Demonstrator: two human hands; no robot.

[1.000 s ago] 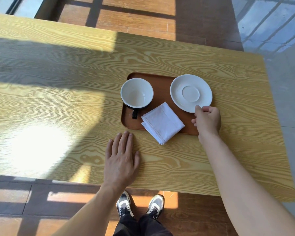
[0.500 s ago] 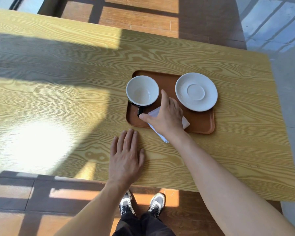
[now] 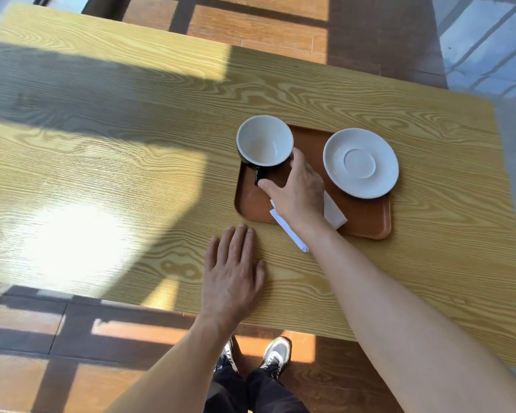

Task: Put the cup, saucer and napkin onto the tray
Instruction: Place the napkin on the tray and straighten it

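A brown tray lies on the wooden table. A cup, white inside and dark outside, stands at the tray's far left corner with its handle towards me. My right hand grips it, thumb on the handle and forefinger against the cup's right side. A white saucer rests on the tray's right half. The folded white napkin lies mostly under my right hand, with one corner hanging over the tray's near edge onto the table. My left hand lies flat on the table, fingers apart, in front of the tray.
The table's near edge runs just behind my left wrist, with my shoes and the tiled floor below. Sunlight falls across the table's left part. The table's right edge is close to the tray.
My right hand left the saucer's rim, crossed left over the napkin and closed on the cup. The cup now sits a little farther back on the tray. The left hand stayed put.
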